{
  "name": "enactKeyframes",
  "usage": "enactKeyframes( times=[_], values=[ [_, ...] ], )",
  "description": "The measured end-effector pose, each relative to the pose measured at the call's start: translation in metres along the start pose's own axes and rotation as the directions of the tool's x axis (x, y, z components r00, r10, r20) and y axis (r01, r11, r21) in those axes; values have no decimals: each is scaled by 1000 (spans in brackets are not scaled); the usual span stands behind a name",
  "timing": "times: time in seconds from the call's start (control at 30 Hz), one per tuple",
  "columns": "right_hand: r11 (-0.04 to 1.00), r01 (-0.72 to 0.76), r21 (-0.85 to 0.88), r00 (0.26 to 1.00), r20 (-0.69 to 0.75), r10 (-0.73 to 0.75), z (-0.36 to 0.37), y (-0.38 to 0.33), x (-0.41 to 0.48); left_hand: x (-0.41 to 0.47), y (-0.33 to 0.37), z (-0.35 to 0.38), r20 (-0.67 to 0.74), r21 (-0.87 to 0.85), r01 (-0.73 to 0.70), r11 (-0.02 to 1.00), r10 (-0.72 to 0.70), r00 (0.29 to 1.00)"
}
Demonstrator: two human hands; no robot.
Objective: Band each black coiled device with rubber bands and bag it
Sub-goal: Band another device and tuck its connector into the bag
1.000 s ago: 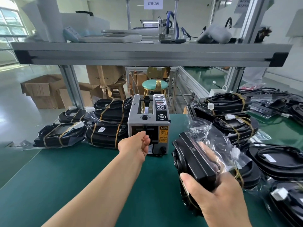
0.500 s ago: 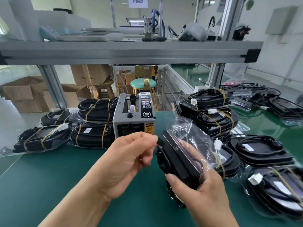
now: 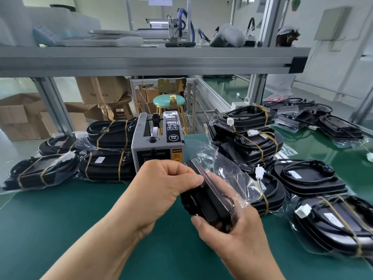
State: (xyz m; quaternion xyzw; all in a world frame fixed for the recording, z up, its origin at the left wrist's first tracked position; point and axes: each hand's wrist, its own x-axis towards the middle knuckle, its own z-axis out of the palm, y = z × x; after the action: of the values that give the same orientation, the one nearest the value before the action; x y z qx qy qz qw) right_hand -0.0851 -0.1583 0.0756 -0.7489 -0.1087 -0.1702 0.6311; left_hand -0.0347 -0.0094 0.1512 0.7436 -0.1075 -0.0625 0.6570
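A black coiled device [image 3: 210,201] inside a clear plastic bag [image 3: 228,170] is held on edge above the green mat [image 3: 60,219] at centre. My right hand [image 3: 236,235] grips it from below, thumb on its near side. My left hand [image 3: 161,188] has curled fingers and pinches the bag at the device's upper left edge. Whether a strip of tape sits between those fingers cannot be seen.
A grey tape dispenser [image 3: 159,142] stands just behind my hands. Banded, bagged devices are stacked at left [image 3: 109,164] and right [image 3: 256,142], with more lying at far right [image 3: 310,178]. An aluminium shelf beam [image 3: 141,61] runs overhead.
My left hand left the tape dispenser's outlet, came back toward me and now meets the bagged device. My right hand brought the device slightly up and toward centre.
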Motion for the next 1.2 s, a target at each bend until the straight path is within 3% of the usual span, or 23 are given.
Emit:
enactKeyframes(
  times=[0.5,0.63,0.8,0.97,1.2],
  values=[
    [998,51,-34,999,16,-50,3,5,-1,-1,-14,-3,-46,112,-39,993,44,998],
    [999,43,-25,999,4,-42,1,7,-1,-3,-19,3,-165,161,-43,986,70,984],
    [997,59,-56,998,27,-57,0,6,0,-4,-30,20,-297,-70,24,997,-44,954],
    [991,102,-90,995,12,-101,0,3,0,-10,-39,38,-153,-385,58,921,-126,980],
    [994,107,-32,993,-42,-108,-4,3,-4,-15,-42,34,29,-377,49,925,-42,999]
  ],
)
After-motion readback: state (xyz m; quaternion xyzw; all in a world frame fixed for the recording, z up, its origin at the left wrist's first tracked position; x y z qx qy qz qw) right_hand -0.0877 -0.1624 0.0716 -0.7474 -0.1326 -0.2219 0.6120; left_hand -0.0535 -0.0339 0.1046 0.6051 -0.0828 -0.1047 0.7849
